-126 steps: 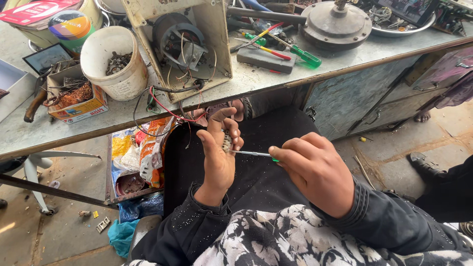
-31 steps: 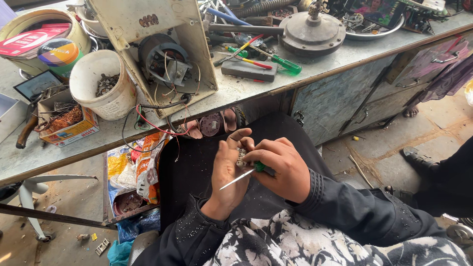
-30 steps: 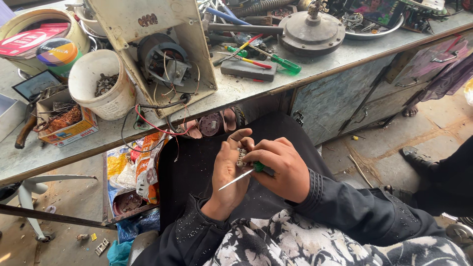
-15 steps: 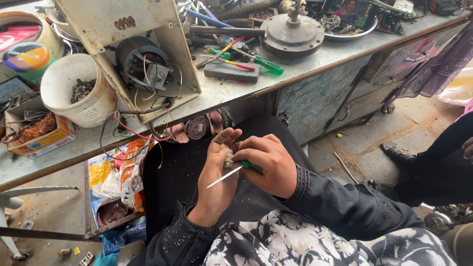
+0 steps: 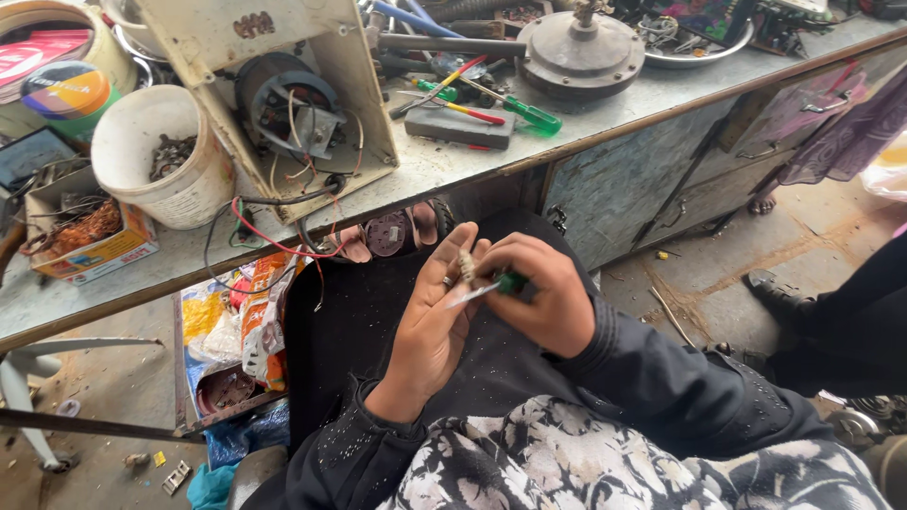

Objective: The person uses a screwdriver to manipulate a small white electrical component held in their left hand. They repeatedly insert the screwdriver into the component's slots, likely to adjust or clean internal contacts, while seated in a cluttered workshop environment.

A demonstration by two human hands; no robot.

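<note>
Just below the workbench point(image 5: 586, 127) edge, my left hand point(image 5: 430, 326) pinches a small part point(image 5: 465, 266) at its fingertips while my right hand point(image 5: 548, 297), fist closed around a green-handled screwdriver point(image 5: 487, 286), sets the blade beside it

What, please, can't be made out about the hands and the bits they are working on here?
Head view only:
- Small part in the left hand: too small and finger-covered to identify.
- Screwdriver in the right hand: its tip is blurred and the handle mostly hidden.
- White bucket: contents too small to tell.
</note>
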